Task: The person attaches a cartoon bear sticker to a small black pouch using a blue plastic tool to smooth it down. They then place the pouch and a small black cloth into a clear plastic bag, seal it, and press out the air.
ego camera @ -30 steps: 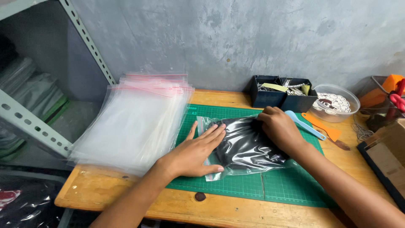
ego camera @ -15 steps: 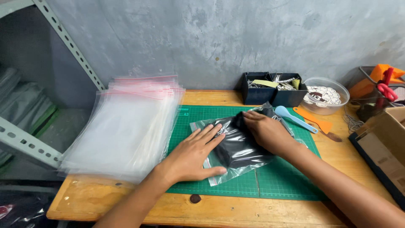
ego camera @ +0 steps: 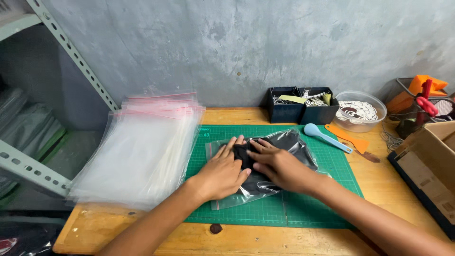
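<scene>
1. Hands meet on the clear zip bag (ego camera: 237, 196) at the middle of the green cutting mat (ego camera: 303, 208), where 0.5 s ago they lay apart on it.
2. The left hand (ego camera: 219, 173) lies flat on the bag's left half, fingers spread and pointing away from the person; its grip is released, palm pressing down, as before.
3. The right hand (ego camera: 279, 167) has shifted leftward across the mat: earlier it sat at the bag's far right corner, now its fingertips touch the left hand's fingers over the black garment (ego camera: 289, 142) inside the bag. Its grip is likewise released, flat on the plastic.
4. The bag has turned on the mat, its near corner now pointing toward the mat's front edge.
5. Left of the mat, a stack of empty clear bags (ego camera: 142, 151) rests on the wooden counter (ego camera: 379, 180), unchanged.
6. Beyond the mat's far right corner stand 2 black bins (ego camera: 301, 114) and a clear tub (ego camera: 362, 111); a blue spoon (ego camera: 327, 137) and an orange scraper (ego camera: 348, 140) lie at that corner.
</scene>
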